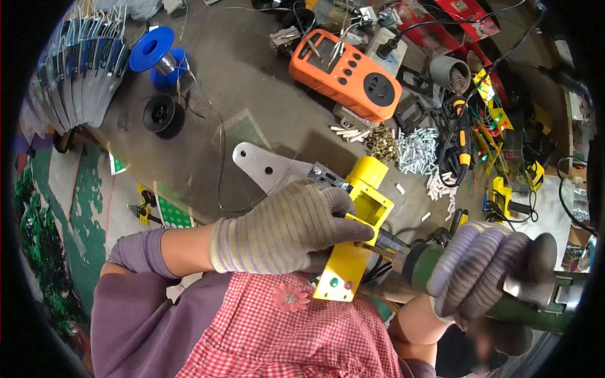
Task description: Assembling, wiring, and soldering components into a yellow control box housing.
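Observation:
My left hand (296, 227), in a striped grey knit glove, presses down on a yellow plastic tool housing (359, 220) with a flat metal blade plate (268, 167) sticking out to the upper left. My right hand (485, 268), gloved the same way, grips a green-bodied power screwdriver (523, 302). Its tip meets the yellow housing near the right side. Both hands work close above a red-checked apron on my lap.
An orange meter (346, 72) lies at the back of the cluttered bench. Blue solder spools (157, 57) and a black spool (162, 113) sit at the left. Piles of brass screws (381, 143) and white plugs (417, 150) lie behind the housing. Yellow parts and cables crowd the right.

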Action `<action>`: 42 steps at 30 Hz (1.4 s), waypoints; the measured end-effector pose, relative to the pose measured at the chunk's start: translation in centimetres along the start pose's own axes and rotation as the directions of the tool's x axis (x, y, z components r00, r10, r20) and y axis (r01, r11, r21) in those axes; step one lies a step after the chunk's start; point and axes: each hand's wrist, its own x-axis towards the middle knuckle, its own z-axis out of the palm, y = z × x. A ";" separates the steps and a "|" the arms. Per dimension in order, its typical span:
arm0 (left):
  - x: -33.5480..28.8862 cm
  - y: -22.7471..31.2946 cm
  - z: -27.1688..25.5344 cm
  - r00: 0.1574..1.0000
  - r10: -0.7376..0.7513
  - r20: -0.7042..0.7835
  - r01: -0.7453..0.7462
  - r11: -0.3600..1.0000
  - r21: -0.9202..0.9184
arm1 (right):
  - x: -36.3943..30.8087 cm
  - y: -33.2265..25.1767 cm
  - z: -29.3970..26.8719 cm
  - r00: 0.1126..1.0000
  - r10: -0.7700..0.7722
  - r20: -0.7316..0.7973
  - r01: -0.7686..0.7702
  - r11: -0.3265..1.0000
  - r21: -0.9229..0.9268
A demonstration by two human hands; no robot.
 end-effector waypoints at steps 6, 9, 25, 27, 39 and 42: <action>0.0 0.1 0.2 0.998 0.023 0.057 -0.029 0.994 0.108 | 1.2 -1.1 -1.4 0.947 0.235 0.217 -0.249 0.968 0.037; 0.5 0.7 -0.1 0.996 0.009 0.084 -0.019 0.993 0.120 | 1.5 -2.2 0.1 0.996 0.083 -0.037 -0.082 0.996 0.017; 0.5 -0.1 -0.1 0.998 0.030 0.054 -0.036 0.993 0.108 | -2.9 6.7 -4.7 0.871 -0.259 -0.417 0.047 0.890 -0.454; 0.5 0.0 -0.2 0.998 0.024 0.056 -0.030 0.994 0.101 | -2.9 6.6 -4.7 0.872 -0.259 -0.416 0.057 0.897 -0.439; 0.2 -0.3 0.0 0.999 0.009 0.038 -0.013 0.996 0.091 | -1.8 0.6 -2.4 0.943 -0.244 -0.226 0.125 0.890 -0.439; 0.0 -0.4 0.0 0.999 -0.008 0.042 0.006 0.998 0.059 | -1.8 -0.7 -1.5 0.974 -0.155 -0.165 0.099 0.948 -0.303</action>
